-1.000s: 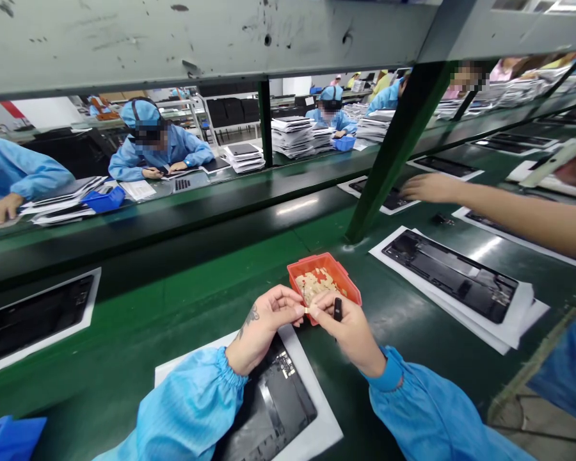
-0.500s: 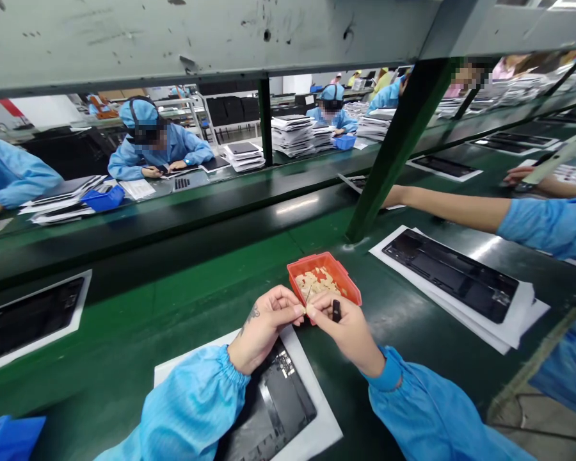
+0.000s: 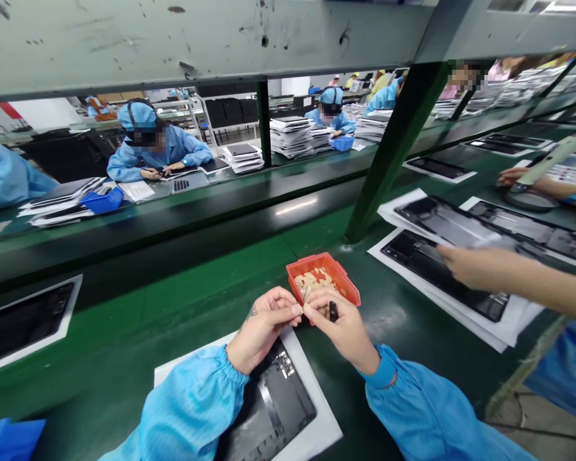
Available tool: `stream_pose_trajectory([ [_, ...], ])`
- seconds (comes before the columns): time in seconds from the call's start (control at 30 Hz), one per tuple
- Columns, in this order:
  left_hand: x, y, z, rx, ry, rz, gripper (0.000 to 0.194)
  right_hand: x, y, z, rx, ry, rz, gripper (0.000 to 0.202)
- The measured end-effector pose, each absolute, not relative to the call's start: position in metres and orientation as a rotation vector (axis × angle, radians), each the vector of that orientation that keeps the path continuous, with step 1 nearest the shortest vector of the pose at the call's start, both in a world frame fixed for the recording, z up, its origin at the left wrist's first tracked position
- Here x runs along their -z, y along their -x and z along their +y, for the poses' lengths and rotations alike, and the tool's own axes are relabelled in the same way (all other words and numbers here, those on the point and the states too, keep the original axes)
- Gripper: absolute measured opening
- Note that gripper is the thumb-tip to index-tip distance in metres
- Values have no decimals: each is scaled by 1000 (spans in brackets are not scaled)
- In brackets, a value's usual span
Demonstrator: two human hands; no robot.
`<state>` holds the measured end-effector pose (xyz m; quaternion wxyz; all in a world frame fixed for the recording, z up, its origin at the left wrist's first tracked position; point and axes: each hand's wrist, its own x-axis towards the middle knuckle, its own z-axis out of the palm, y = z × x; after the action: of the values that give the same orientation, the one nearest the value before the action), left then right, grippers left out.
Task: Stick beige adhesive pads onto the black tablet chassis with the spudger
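Note:
My left hand (image 3: 264, 326) and my right hand (image 3: 343, 326) meet fingertip to fingertip just in front of a small red tray (image 3: 348, 282) of tan pieces. Between the fingertips they pinch one tiny tan piece (image 3: 303, 308). A thin black tool (image 3: 333, 311) is gripped in my right hand too. Below my hands a black device panel (image 3: 278, 400) lies on a white sheet (image 3: 317, 422) on the green belt.
A co-worker's arm (image 3: 504, 275) at the right reaches over stacked panels (image 3: 456, 275) on white sheets. Another panel (image 3: 24, 320) lies at the left. A dark green post (image 3: 393, 147) stands behind the tray. People in blue work across the line.
My hands stay almost still at the tray. The co-worker's arm has drawn back toward the near panels, bringing another panel on its sheet over them.

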<state>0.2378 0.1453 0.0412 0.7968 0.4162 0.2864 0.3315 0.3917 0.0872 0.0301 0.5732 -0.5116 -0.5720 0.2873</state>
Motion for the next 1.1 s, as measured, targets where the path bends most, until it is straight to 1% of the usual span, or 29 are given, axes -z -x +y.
stream_pose_trajectory([
  [0.2, -45, -238, 143, -791, -1062, 663, 18, -30, -390, 86, -749, 1211, -1267, 20],
  [0.37, -48, -237, 142, -750, -1211, 693, 22, -30, -391, 88, -796, 1214, -1223, 22],
  [0.5, -46, -236, 145, -734, -1291, 714, 20, -30, -393, 88, -854, 1227, -1192, 23],
  [0.9, -44, -231, 147, -681, -1405, 721, 16, -37, -391, 88, -1047, 1226, -1135, 24],
  [1.1, -43, -231, 150, -682, -1451, 719, 13, -36, -392, 88, -1069, 1224, -1103, 26],
])
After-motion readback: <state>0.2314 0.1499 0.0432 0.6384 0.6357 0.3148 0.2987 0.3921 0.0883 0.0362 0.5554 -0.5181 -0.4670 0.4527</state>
